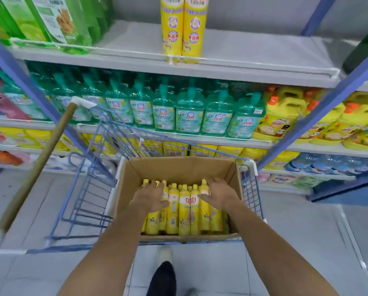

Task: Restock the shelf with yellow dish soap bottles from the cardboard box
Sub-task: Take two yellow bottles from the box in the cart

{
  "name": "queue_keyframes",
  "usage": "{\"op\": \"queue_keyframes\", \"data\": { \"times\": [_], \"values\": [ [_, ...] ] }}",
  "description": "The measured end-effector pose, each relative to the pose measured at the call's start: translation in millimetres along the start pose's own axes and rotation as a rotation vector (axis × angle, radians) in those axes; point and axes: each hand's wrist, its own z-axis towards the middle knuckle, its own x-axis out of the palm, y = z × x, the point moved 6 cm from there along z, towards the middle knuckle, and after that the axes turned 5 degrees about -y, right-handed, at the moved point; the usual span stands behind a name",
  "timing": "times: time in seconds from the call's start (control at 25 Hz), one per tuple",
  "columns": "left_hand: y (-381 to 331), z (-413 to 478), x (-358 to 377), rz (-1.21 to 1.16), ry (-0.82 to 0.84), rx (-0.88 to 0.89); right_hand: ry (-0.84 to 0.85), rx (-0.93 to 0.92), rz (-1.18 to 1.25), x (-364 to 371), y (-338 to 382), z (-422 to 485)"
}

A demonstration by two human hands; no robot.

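Note:
An open cardboard box (178, 167) sits in a blue wire cart and holds several yellow dish soap bottles (184, 212) lying side by side, caps pointing away. My left hand (150, 196) lies over the bottles at the left of the box, fingers curled around one near its neck. My right hand (218, 193) rests on the bottles at the right, fingers wrapping one near its cap. Two tall yellow dish soap bottles (183, 28) stand together at the front of the top shelf (253, 60), which is bare to their right.
The blue wire cart (89, 189) has a wooden handle (38, 163) at the left. Green bottles (57, 22) fill the top shelf's left. Teal pump bottles (189, 112) and yellow jugs (285, 116) line the shelf below. Blue shelf posts (319, 124) frame the bay.

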Motion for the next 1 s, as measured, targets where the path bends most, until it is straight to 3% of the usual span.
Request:
{"op": "queue_keyframes", "data": {
  "times": [0.36, 0.8, 1.0],
  "values": [
    [54.3, 112.6, 78.2, -0.047, 0.184, -0.034, 0.128, 0.329, 0.134, 95.0, -73.8, 70.0],
    [78.7, 204.7, 140.7, -0.304, 0.013, -0.24, -0.03, 0.483, 0.258, 150.0, -113.6, 140.0],
    [87.2, 204.2, 126.1, -0.481, 0.085, -0.338, -0.035, 0.493, 0.418, 140.2, -112.2, 137.4]
  ]
}}
